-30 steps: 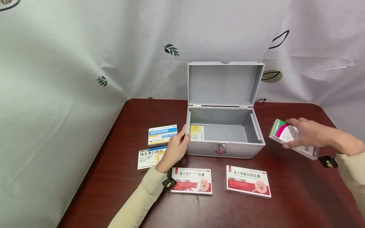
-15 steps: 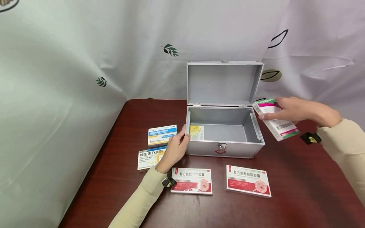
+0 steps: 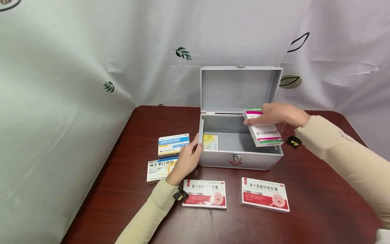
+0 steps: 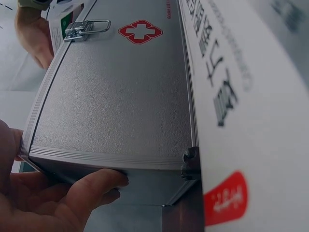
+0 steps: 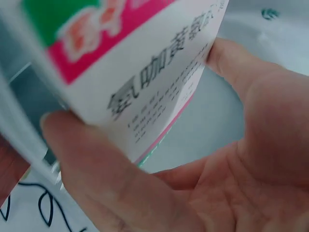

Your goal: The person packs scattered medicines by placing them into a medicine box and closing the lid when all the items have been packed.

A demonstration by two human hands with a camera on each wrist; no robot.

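A silver first-aid case (image 3: pixel 219 158) stands on the table with its lid raised. My left hand (image 3: pixel 186 162) grips its left front corner; the left wrist view shows the thumb against the side wall of the case (image 4: pixel 116 96). Over the right part of the opening, my right hand (image 3: pixel 278 114) holds a white, pink and green medicine box (image 3: pixel 264 133) tilted, thumb on one side and fingers on the other. In the right wrist view the medicine box (image 5: pixel 154 92) sits between thumb and fingers. A yellow and white printed item (image 3: pixel 210 141) lies inside the case, at the left.
Two red and white medicine boxes, one left (image 3: pixel 204 195) and one right (image 3: pixel 265 195), lie before the case. Left of it are a blue and white medicine box (image 3: pixel 173 144) and a vitamin D drops box (image 3: pixel 156 171). A patterned curtain (image 3: pixel 146 51) hangs behind the table.
My right hand has carried the medicine box up and left, from the table's right side to over the case opening. The left hand has stayed on the case corner.
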